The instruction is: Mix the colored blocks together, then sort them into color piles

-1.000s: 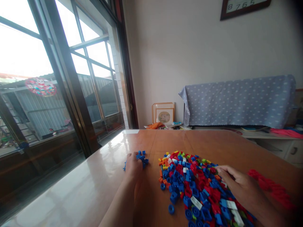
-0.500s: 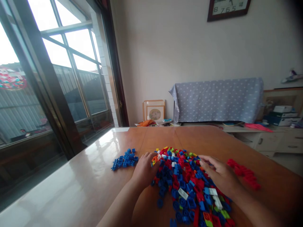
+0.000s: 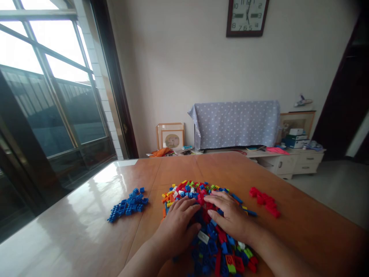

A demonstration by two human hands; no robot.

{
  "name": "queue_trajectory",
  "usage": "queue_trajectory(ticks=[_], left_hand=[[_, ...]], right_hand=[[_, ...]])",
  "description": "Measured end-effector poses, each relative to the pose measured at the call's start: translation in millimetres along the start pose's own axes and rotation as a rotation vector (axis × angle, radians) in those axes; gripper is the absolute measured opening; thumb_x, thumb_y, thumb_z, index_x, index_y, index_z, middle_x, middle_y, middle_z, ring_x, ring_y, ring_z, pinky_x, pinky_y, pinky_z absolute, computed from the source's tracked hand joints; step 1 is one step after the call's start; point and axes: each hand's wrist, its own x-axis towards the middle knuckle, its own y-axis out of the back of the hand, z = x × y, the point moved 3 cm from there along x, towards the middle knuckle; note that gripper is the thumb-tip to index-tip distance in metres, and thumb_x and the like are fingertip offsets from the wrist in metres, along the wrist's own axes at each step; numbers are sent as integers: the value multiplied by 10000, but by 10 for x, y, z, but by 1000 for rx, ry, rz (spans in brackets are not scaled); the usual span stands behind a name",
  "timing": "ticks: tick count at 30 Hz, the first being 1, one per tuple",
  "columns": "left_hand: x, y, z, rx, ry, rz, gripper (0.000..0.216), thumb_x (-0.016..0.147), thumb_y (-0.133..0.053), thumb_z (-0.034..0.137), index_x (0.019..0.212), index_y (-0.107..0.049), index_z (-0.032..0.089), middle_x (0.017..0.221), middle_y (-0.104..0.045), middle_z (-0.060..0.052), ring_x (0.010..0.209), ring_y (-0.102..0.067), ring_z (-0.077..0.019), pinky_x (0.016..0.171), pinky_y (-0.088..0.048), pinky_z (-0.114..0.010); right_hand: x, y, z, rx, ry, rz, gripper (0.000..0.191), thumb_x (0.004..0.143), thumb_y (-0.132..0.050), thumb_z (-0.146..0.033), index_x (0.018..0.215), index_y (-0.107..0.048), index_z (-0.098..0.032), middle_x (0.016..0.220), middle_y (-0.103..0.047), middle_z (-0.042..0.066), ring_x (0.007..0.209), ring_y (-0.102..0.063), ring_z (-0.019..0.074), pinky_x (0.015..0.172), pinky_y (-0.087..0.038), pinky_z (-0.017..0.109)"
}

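Palms down, the left hand (image 3: 179,222) and right hand (image 3: 230,218) lie side by side on the mixed brick pile (image 3: 192,189) at the middle of the wooden table (image 3: 86,231), fingers loosely spread, gripping nothing. Apart, blue bricks (image 3: 128,204) lie leftward, red bricks (image 3: 265,200) rightward.

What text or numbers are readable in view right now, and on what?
"10", "11", "2", "8 7 6 5 4": numerals on the wall clock, its top cut off.
Boxes on the cabinet: print too small to read.
Brick pile: no lettering visible.
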Motion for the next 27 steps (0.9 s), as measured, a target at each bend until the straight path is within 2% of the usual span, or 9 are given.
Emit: queue_trajectory(ticks=[3,6,10,12,15,18,23,27], left_hand=[[11,16,-24,-14,14,37,411,910,-629,369,1319,-620,332,1407,-578,-60,1317,-497,-296,1138,-390,-479],[15,25,-44,-3,40,74,311,912,-629,365,1218,-652,313,1343,-602,-64,1259,-528,-284,1107,-413,-457],[16,21,-50,-5,44,80,259,914,-631,389,1151,-661,290,1306,-628,-65,1246,-540,-282,1098,-423,-452],[19,19,-46,-6,39,72,394,909,-635,436,1281,-621,305,1388,-595,-71,1333,-486,-301,1143,-382,-483],[31,10,-41,13,47,48,628,895,-631,535,1476,-478,354,1526,-490,-71,1446,-366,-348,1195,-285,-576],[44,-8,-19,37,27,4,613,887,-631,562,1464,-494,408,1546,-472,-55,1473,-321,-380,1204,-212,-638],[34,-39,61,9,-48,-13,632,890,-654,458,1486,-457,384,1525,-505,-33,1499,-286,-347,1237,-135,-611],[12,-56,111,-23,-63,-4,698,872,-667,414,1513,-408,325,1521,-509,-57,1505,-282,-335,1239,-151,-592]], right_hand=[[18,26,89,9,-40,118,288,940,-540,-316,1170,-707,-266,1131,-720,69,1107,-639,250,987,-516,429],[34,26,175,6,-59,167,294,943,-507,-304,1164,-695,-256,1021,-724,61,1016,-656,245,924,-534,416],[33,21,194,20,-71,167,362,937,-496,-273,1271,-636,-260,1114,-709,71,1073,-644,245,971,-520,436],[27,10,173,25,-57,154,434,927,-511,-263,1355,-584,-277,1211,-687,75,1154,-620,251,1029,-495,457],[17,-36,140,8,-32,85,552,930,-524,-285,1479,-469,-303,1360,-623,82,1300,-540,269,1108,-439,502],[2,-72,113,-21,-34,10,602,939,-534,-327,1527,-405,-324,1443,-570,80,1382,-470,279,1141,-404,531],[-13,-28,41,-20,-39,2,584,945,-548,-320,1517,-431,-328,1464,-558,68,1403,-454,265,1163,-386,503],[13,-27,43,-16,-16,-11,479,931,-576,-302,1409,-578,-299,1409,-611,74,1339,-524,269,1142,-410,489]])
